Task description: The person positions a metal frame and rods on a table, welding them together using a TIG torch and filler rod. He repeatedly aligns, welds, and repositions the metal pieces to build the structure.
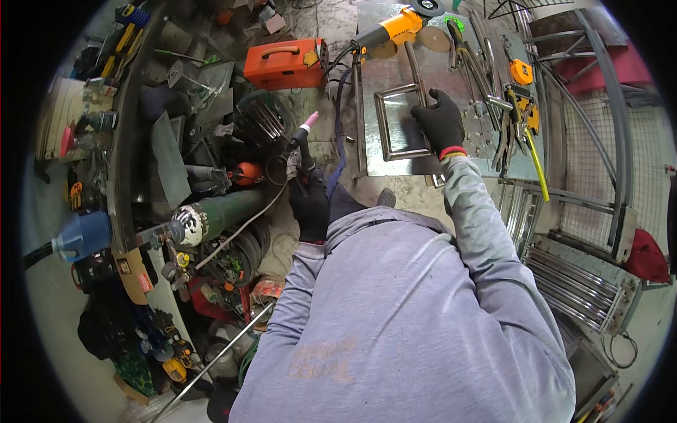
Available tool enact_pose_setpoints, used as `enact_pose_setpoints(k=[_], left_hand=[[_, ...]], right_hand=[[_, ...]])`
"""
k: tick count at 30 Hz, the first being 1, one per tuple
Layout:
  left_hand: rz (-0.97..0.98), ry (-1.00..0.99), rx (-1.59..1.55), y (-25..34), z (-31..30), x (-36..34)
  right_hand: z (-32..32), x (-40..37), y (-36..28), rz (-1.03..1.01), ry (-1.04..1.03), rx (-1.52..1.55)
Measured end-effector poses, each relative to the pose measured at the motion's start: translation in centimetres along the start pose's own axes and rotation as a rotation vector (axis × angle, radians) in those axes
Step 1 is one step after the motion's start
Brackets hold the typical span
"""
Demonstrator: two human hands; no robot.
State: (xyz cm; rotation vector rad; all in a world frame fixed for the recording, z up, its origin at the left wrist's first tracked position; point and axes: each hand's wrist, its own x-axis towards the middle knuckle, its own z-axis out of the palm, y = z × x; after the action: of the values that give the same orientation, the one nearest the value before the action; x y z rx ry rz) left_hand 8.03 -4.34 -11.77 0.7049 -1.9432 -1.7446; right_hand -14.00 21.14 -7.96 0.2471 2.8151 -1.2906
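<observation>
The metal frame (pixel 381 127) lies flat on the metal tabletop (pixel 472 151), far and just right of centre. It is a narrow rectangle whose long axis runs near to far, its far end leaning slightly left. A loose-looking metal bar (pixel 412 63) extends from its right side toward the far edge; whether they are joined cannot be told.

The right hand (pixel 442 125), in a black glove with a red and yellow cuff, is at the frame's right side, thumb and forefinger spread apart; whether it grips the metal cannot be told. The left hand (pixel 310 208), also gloved, has its fingers closed around the torch (pixel 305 134), whose pink nozzle points far and slightly right.

Lettering on the yellow grinder (pixel 395 29), the orange box (pixel 282 65) and the grey shirt (pixel 416 303) is too small or faded to read.

Hand tools crowd the tabletop's right side, among them a yellow tape measure (pixel 521 72). A green gas cylinder (pixel 233 217) lies to the left, and metal racking (pixel 592 134) stands right.
</observation>
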Motion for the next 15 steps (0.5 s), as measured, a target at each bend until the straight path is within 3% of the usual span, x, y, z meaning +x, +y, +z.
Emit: enact_pose_setpoints(k=[2,6,9,11,15], left_hand=[[0.012,-0.025,0.104,-2.3,-0.9,1.2],[0.069,-0.053,0.177,-0.7,-1.5,3.2],[-0.062,-0.121,0.185,0.3,-1.8,4.4],[0.275,-0.068,0.253,0.3,-1.6,5.6],[0.212,-0.132,0.225,0.6,-2.0,7.0]], right_hand=[[-1.0,-0.2,-1.5,0.024,-0.041,-0.083],[-1.5,-0.9,-2.8,0.049,-0.101,-0.201],[-1.3,-1.7,-3.9,0.070,-0.101,-0.278],[-0.5,-1.2,-3.4,0.066,-0.123,-0.328],[0.6,0.0,-2.9,-0.028,-0.146,-0.456]])
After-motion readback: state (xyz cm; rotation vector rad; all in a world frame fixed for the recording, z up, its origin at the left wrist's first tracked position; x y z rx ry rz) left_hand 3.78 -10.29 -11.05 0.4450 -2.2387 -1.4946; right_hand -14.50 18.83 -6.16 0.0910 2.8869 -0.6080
